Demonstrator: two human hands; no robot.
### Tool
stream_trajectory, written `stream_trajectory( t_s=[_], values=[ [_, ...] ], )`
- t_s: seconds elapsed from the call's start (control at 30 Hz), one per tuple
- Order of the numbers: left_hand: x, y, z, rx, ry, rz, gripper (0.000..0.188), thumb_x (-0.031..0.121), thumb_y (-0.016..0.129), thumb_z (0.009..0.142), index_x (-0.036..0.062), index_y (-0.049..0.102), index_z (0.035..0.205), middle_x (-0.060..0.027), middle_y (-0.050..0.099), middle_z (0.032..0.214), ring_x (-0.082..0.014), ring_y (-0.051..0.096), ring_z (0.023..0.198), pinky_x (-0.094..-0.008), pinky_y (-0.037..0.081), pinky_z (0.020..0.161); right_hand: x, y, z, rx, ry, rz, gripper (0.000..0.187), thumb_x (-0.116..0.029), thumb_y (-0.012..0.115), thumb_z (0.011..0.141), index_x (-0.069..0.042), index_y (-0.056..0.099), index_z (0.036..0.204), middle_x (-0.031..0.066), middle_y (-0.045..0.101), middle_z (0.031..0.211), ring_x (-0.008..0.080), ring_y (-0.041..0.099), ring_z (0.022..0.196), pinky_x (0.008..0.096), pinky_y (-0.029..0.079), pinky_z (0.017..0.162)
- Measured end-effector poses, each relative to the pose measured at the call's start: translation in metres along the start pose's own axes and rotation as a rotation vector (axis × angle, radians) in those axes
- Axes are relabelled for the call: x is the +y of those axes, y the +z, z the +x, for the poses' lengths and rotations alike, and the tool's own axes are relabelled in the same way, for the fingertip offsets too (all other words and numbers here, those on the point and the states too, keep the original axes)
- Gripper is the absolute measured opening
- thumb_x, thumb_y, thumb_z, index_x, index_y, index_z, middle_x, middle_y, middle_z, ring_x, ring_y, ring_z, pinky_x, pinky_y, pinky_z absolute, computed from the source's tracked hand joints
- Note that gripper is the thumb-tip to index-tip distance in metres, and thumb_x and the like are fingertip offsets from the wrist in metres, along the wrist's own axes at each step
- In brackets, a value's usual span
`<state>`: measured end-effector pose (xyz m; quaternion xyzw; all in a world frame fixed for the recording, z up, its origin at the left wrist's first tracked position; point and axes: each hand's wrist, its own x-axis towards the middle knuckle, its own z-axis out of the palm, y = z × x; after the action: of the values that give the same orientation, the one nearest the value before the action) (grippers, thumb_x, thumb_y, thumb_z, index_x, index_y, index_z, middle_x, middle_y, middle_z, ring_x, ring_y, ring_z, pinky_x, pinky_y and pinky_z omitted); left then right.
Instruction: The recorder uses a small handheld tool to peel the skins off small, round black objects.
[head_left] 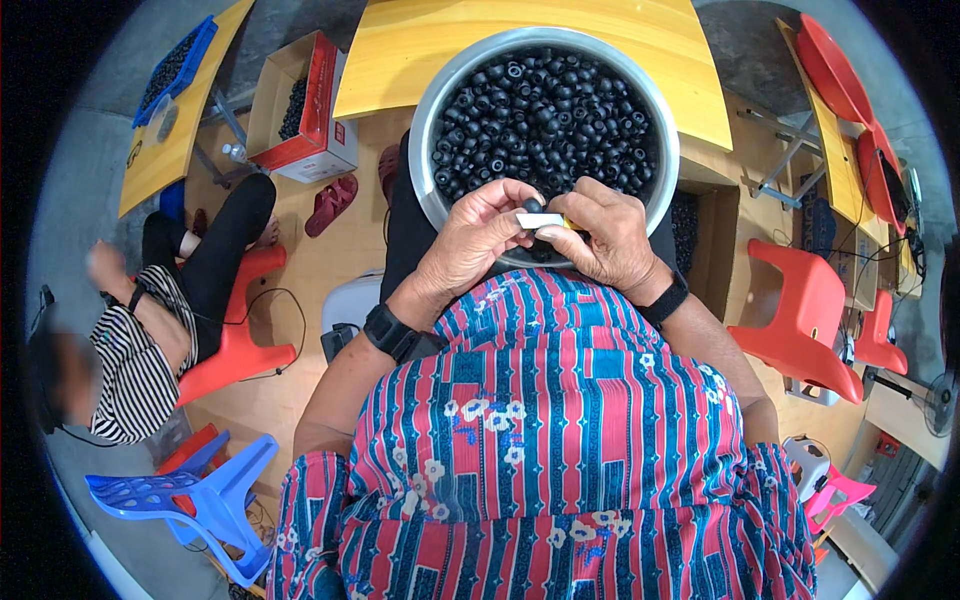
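A wide metal basin (424,150) in front of my body is heaped with small black ring-like parts (545,110). Over its near rim, my left hand (475,235) pinches one small black part (532,206) between thumb and fingertips. My right hand (612,235) is closed on a small tool with a flat white end (540,220) and a bit of yellow at the fingers. That white end lies against the black part or just beside it; I cannot tell which. Both hands almost meet here.
A yellow table (395,50) stands behind the basin. To the left are a red-and-white carton (335,150) and a seated person in a striped top (150,360). Red stools (800,310) stand at the right, a blue chair (215,500) at lower left.
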<state>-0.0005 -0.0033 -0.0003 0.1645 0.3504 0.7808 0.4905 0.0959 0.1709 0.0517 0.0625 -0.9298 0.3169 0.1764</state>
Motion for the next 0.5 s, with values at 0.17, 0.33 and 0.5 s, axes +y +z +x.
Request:
stream_trajectory(
  t_s=[0.17,0.33,0.5],
  values=[
    [0.0011,-0.0006,0.0002,0.0,0.017,0.035,0.018,0.009,0.058,0.094,0.0029,0.057,0.112,-0.0031,0.059,0.102,-0.0085,0.058,0.091,-0.0238,0.05,0.08,0.0,0.0001,0.0001,-0.003,0.003,-0.005,0.025,-0.032,0.072,0.079,-0.007,0.065,0.082,0.008,0.055,0.07,0.0275,0.059,0.063,0.0379,0.048,0.055],
    [0.002,-0.0007,-0.0008,0.02,0.024,0.07,0.018,0.007,0.059,0.093,0.0027,0.058,0.11,-0.0028,0.06,0.101,-0.008,0.057,0.089,-0.0232,0.05,0.079,-0.0001,0.0004,0.0003,-0.002,0.012,0.002,0.026,-0.032,0.072,0.079,-0.008,0.065,0.082,0.008,0.055,0.07,0.027,0.06,0.063,0.0379,0.048,0.055],
    [0.0047,-0.0009,-0.0018,0.035,0.012,0.139,0.018,0.007,0.059,0.092,0.0023,0.059,0.109,-0.0023,0.06,0.099,-0.0073,0.057,0.086,-0.0225,0.05,0.079,0.0032,0.001,-0.0004,0.003,0.016,0.016,0.026,-0.033,0.071,0.08,-0.007,0.065,0.083,0.0087,0.056,0.07,0.0275,0.06,0.063,0.0378,0.048,0.055]
  ],
)
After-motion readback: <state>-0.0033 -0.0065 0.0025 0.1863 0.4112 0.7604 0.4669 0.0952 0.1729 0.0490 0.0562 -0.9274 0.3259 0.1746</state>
